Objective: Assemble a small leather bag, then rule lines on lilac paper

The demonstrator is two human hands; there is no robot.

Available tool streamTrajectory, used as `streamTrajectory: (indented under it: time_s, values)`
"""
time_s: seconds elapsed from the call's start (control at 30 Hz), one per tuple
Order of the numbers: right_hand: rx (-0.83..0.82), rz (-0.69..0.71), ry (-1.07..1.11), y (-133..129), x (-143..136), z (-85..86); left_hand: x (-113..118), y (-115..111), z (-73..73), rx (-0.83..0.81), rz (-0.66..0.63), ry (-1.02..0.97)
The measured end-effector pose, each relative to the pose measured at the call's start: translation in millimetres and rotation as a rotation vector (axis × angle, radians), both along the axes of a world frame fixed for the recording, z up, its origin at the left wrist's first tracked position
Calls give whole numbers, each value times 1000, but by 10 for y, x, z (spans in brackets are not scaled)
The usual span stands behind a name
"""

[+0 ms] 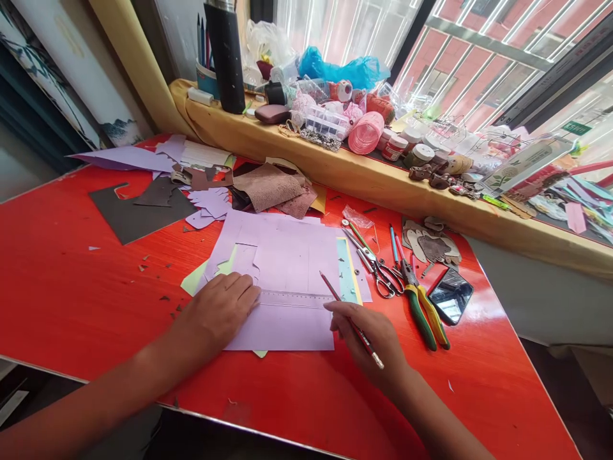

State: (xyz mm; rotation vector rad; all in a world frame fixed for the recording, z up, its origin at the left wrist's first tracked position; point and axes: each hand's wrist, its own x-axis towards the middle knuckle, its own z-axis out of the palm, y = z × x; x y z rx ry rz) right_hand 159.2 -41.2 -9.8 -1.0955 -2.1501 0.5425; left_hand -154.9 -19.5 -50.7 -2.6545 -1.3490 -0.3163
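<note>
A purple sheet [292, 329] with a cut-out at its left lies on the red table [62, 281], over green and purple paper. Across it runs a clear ruler [297, 299]. My left hand [225, 310] presses down at the ruler's left end, fingers close together. To the right, my right hand [366, 335] grips a dark red pencil [357, 329] between thumb and fingers; its tip points up and left, just above the ruler's right part. Faint lines show on the sheet above the ruler. A light blue strip with a yellow edge [348, 271] sticks out at the sheet's right.
Scissors [378, 271], green-and-yellow pliers [424, 306] and a phone [451, 295] lie to the right. Brown leather pieces [268, 185] and dark grey card [119, 214] lie behind and left. A black bottle [225, 57] and jars crowd the windowsill.
</note>
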Motion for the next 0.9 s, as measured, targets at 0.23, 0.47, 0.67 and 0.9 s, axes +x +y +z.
streamTrajectory:
  time_s: [0.23,0.47,0.67,0.9]
  values:
    - [39,45,46,325,27,-151,183,-286,-14,91,-10,-147]
    - [-4,88,36,439,75,-227,432,-397,-16,87,-62,-128]
    - [-189,-7,291,502,16,-224,583,-411,-3,86,-70,-109]
    - [-450,-43,676,502,30,-295,663,-488,20,58,-12,-170]
